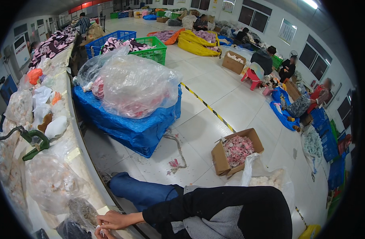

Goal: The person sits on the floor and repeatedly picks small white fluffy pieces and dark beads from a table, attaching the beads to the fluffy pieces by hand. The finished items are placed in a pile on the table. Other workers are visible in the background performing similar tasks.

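Note:
My right hand (114,220), at the end of a black sleeve, is at the near edge of the worktable, its fingers bent and pinched together. Just below it, cut off by the lower edge, show fingers that look like my left hand's (104,234), also curled in. Between the fingertips is a small whitish bit (98,227), too small to name. Beside the hands lie a clear bag of brownish-grey stuffing (82,211) and a dark bundle in plastic (72,230). A larger clear bag of pale pieces (53,181) sits farther up the table.
A green clamp-like tool (37,143) stands on the worktable (82,159). Beyond my leg is a blue-wrapped block (122,127) under a clear sack (138,83). A carton of pink scraps (218,159) and a white sack (250,169) stand on the floor. Several people sit along the right wall.

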Demonstrator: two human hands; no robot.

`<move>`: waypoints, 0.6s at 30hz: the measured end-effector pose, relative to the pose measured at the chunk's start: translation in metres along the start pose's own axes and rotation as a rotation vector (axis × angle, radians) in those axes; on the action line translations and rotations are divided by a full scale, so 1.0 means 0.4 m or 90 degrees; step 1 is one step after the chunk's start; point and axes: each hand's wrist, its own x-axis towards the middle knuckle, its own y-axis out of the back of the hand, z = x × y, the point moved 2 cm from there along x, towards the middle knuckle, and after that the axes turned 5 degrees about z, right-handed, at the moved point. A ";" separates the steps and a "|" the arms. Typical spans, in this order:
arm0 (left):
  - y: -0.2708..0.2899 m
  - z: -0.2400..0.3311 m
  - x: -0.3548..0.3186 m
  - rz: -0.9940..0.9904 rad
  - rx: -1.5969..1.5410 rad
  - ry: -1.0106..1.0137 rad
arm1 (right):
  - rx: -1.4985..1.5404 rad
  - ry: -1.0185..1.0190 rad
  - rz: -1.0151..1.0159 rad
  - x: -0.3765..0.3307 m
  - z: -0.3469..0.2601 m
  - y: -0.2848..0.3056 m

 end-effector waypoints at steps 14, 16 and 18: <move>0.003 0.016 0.009 0.007 0.050 0.020 | -0.032 0.033 0.091 0.002 -0.015 0.005; 0.050 -0.032 0.016 0.001 0.041 0.041 | -0.181 0.227 0.214 0.016 -0.132 0.013; 0.047 -0.086 0.020 -0.042 0.017 0.071 | -0.267 0.242 0.123 -0.032 -0.052 -0.024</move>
